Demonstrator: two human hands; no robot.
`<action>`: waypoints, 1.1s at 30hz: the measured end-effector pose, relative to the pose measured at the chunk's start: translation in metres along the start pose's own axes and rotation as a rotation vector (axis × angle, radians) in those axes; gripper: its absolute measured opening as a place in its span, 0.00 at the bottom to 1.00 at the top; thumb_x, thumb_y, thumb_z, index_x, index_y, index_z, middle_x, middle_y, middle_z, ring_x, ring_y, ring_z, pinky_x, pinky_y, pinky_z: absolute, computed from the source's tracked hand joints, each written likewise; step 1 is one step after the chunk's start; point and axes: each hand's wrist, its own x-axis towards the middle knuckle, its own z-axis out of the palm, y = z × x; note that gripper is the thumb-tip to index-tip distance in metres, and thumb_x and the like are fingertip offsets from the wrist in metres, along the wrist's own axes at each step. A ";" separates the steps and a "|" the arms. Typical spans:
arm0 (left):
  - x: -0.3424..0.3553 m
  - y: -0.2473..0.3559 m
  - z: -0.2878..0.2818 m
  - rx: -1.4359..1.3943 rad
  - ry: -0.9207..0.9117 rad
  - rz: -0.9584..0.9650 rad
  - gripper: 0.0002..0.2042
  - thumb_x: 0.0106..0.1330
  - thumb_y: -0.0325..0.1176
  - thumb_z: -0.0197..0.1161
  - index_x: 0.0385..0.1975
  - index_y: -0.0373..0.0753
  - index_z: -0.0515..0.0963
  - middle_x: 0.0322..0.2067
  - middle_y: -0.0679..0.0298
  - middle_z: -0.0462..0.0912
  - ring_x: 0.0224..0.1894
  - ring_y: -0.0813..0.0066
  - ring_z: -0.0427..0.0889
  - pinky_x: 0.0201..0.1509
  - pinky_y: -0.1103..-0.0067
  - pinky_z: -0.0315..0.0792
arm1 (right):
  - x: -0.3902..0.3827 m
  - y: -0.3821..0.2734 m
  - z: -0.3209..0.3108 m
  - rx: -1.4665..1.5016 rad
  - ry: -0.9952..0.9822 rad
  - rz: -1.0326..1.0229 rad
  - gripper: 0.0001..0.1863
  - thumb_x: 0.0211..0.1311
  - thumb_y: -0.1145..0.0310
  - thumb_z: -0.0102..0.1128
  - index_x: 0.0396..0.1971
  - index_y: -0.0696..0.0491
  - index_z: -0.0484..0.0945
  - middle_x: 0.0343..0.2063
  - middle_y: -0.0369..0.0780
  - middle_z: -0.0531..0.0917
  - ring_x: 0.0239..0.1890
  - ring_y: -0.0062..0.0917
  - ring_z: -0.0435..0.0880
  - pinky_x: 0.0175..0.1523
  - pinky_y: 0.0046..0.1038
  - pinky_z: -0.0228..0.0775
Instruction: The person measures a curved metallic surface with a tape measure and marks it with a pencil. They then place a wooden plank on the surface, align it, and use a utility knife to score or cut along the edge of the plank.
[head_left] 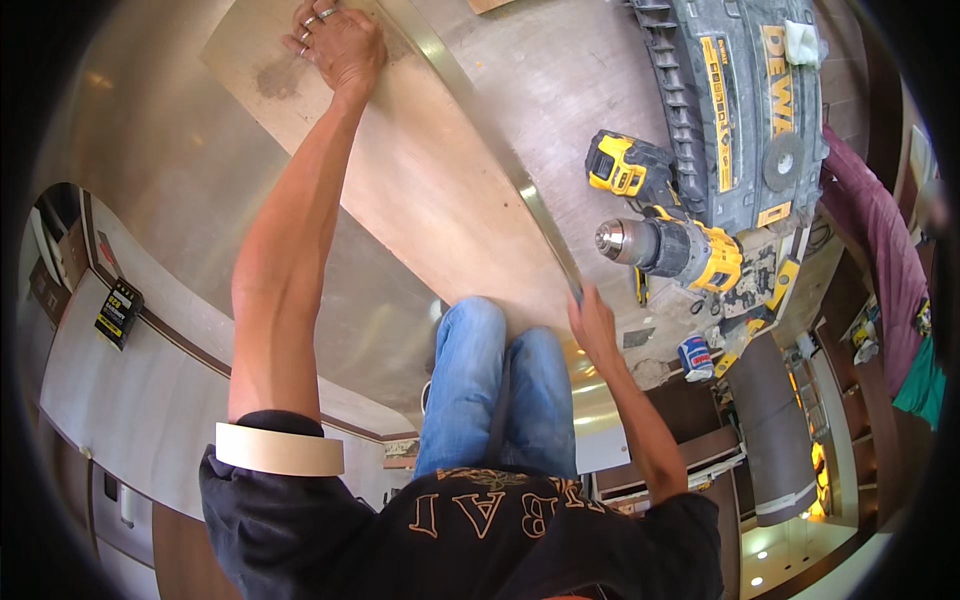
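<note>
Board point(455, 200) seems worked along its edge: left hand point(345, 52) spread on it, empty, at eleven o'clock; right hand point(594, 322) at three, grip unclear; next needs steady bracing.

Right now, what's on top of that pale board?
The left hand rests on the board near its far end, beside a dark smudge; whatever lies beneath that hand is covered.

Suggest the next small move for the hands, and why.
Probably slide the right hand slightly along the right edge of the wooden board: it is already at that edge, while the left hand rests on the board, seemingly steadying it.
</note>
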 end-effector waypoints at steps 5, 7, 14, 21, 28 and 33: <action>0.001 0.000 0.004 -0.061 -0.038 -0.010 0.16 0.64 0.33 0.50 0.51 0.39 0.71 0.60 0.58 0.67 0.67 0.59 0.59 0.74 0.52 0.38 | 0.177 -0.170 -0.024 0.091 0.124 -0.249 0.17 0.70 0.61 0.51 0.48 0.59 0.67 0.30 0.58 0.81 0.34 0.56 0.80 0.37 0.51 0.71; 0.001 0.001 0.000 -0.064 -0.012 0.008 0.15 0.65 0.29 0.50 0.51 0.36 0.71 0.58 0.52 0.69 0.66 0.53 0.62 0.72 0.55 0.47 | 0.209 -0.209 -0.032 0.107 0.136 -0.347 0.16 0.70 0.62 0.51 0.45 0.60 0.66 0.29 0.57 0.81 0.32 0.54 0.82 0.35 0.49 0.72; 0.001 0.008 0.000 -0.022 0.036 0.030 0.14 0.66 0.29 0.50 0.50 0.35 0.71 0.58 0.49 0.70 0.64 0.51 0.65 0.71 0.55 0.51 | 0.244 -0.223 -0.030 0.033 0.091 -0.415 0.13 0.70 0.63 0.51 0.39 0.59 0.64 0.22 0.54 0.80 0.26 0.55 0.80 0.32 0.49 0.71; 0.002 -0.006 0.004 0.034 0.088 0.062 0.13 0.66 0.30 0.50 0.49 0.37 0.72 0.52 0.51 0.73 0.60 0.50 0.69 0.67 0.55 0.56 | 0.092 -0.044 0.016 0.062 0.037 -0.227 0.18 0.69 0.64 0.53 0.54 0.56 0.67 0.33 0.58 0.81 0.36 0.58 0.79 0.38 0.53 0.70; 0.000 0.018 0.002 -0.050 0.001 -0.054 0.13 0.65 0.29 0.50 0.48 0.36 0.72 0.49 0.50 0.74 0.55 0.48 0.70 0.62 0.55 0.60 | -0.075 0.109 0.029 -0.116 -0.229 0.209 0.16 0.68 0.62 0.53 0.49 0.55 0.68 0.35 0.58 0.82 0.36 0.56 0.81 0.39 0.52 0.72; -0.002 0.005 -0.002 -0.013 -0.002 0.002 0.14 0.64 0.28 0.50 0.49 0.35 0.72 0.55 0.48 0.72 0.61 0.48 0.67 0.68 0.55 0.56 | 0.067 -0.042 0.002 0.081 0.015 -0.088 0.16 0.69 0.61 0.53 0.48 0.56 0.67 0.30 0.59 0.80 0.35 0.60 0.78 0.37 0.53 0.68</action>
